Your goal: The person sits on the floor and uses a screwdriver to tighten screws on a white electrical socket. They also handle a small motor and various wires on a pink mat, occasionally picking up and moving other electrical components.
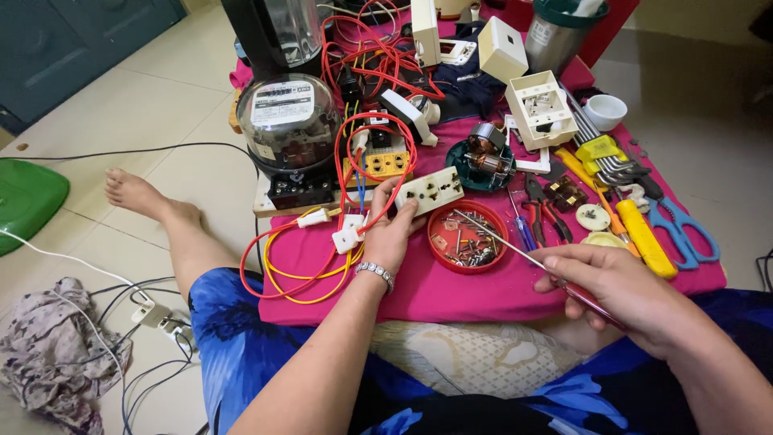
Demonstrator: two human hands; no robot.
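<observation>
Head view, left hand: the left hand [392, 234] is closed around the near end of a cream socket plate [429, 191], thumb on top and fingers under it; a metal bracelet [376, 274] sits on the wrist.
Head view, right hand: the right hand [616, 286] is closed in a pinch on the red handle of a slim screwdriver [515, 250], near the person's lap.
Socket plate, place and axis: it is lifted just above the pink cloth [451, 294], between the yellow terminal block [386, 164] and the red dish of screws [468, 235]. Its long axis runs left to right, the right end a little higher and farther away, the socket face turned up toward the camera.
Screwdriver, heading: the shaft runs from the hand up and to the left, its tip over the red dish, close beside the plate but not touching it.
Step in hand: by my reading, the plate is steadied while the tool hovers at the screws.
Next move calls for: a small, steady swing of the tip, with the plate kept level.
Around: red and yellow wires [299, 270] loop at the left; an electricity meter [290, 121], pliers [543, 211] and blue-handled scissors [680, 229] lie farther off.
</observation>
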